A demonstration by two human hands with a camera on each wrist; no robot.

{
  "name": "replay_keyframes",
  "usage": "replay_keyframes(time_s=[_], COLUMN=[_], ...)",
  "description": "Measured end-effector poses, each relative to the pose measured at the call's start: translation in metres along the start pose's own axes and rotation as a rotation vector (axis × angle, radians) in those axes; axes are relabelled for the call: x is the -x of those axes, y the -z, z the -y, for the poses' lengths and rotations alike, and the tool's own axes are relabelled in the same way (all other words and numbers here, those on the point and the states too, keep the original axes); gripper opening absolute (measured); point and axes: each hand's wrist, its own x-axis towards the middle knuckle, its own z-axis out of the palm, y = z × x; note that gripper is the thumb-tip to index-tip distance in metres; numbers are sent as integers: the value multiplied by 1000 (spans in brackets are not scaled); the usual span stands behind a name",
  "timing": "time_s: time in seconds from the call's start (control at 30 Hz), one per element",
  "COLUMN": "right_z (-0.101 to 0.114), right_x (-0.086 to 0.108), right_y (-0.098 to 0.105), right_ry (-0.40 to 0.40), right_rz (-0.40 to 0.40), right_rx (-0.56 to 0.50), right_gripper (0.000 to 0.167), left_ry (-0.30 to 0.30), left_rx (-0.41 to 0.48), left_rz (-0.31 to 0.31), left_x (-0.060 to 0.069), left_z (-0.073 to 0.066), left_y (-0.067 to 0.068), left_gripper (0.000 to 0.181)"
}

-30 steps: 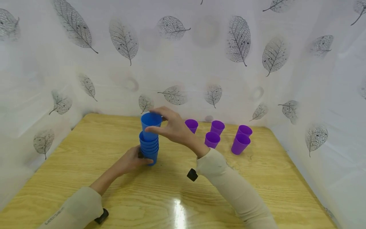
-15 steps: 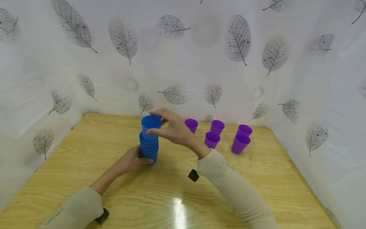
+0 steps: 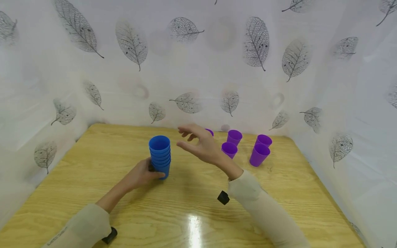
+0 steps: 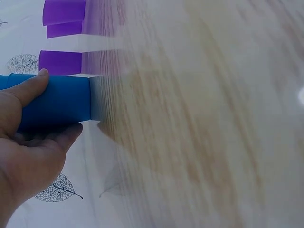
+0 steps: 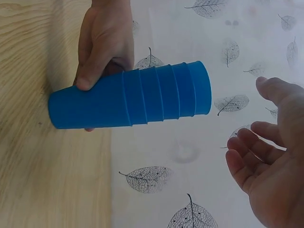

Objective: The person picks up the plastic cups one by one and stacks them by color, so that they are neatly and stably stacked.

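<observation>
A stack of several nested blue cups (image 3: pixel 160 155) stands upright on the table, mouths up. My left hand (image 3: pixel 143 174) grips it low down, thumb on the near side and fingers behind; the left wrist view shows the same hold on the bottom cup (image 4: pixel 61 102). To the right of the stack, at about rim height, hovers my right hand (image 3: pixel 201 144), apart from the cups with nothing in it. Its fingers (image 5: pixel 254 152) are loosely bent and the thumb is spread away in the right wrist view.
Several purple cups stand mouth up on the wooden table (image 3: pixel 192 196), behind and right of my right hand, such as the front right cup (image 3: pixel 259 155). My right hand partly covers one purple cup (image 3: pixel 210 132). A leaf-patterned white sheet (image 3: pixel 198 69) encloses the back and sides.
The top blue cup, raised partly out before, has dropped fully into the stack. My right hand has let go of it and moved right. My left hand keeps its grip in the same place.
</observation>
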Motion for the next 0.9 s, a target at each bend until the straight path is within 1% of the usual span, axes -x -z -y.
replay_keyframes(time_s=[0.07,0.17,0.3,0.37,0.5,0.6,0.77,0.9], right_z=[-1,-2,-4,-6,-11,-15,-22,-28], right_x=[7,16,31,39,56,68,88,103], right_y=[3,7,12,15,21,27,38,46], right_ry=[-16,-46,-117,-142,-157,-167,-198,-232], right_rz=[-4,-1,-2,-10,-25,-36,-49,-57], right_rx=[-2,-15,-14,-6,8,14,-6,-18], right_gripper=[43,42,42,43,43,44,44,43], left_ry=[-1,23,40,31,20,24,36,27], left_rx=[-10,-9,3,11,19,29,31,36], left_rz=[-5,-22,-25,-19,-15,-13,-10,-7], left_x=[0,0,0,0,2,3,3,3], left_z=[0,-1,-1,-1,-2,-1,-1,-3], left_y=[-1,-2,-2,-3,-3,-3,-4,-4], left_gripper=[70,70,70,70,71,71,70,70])
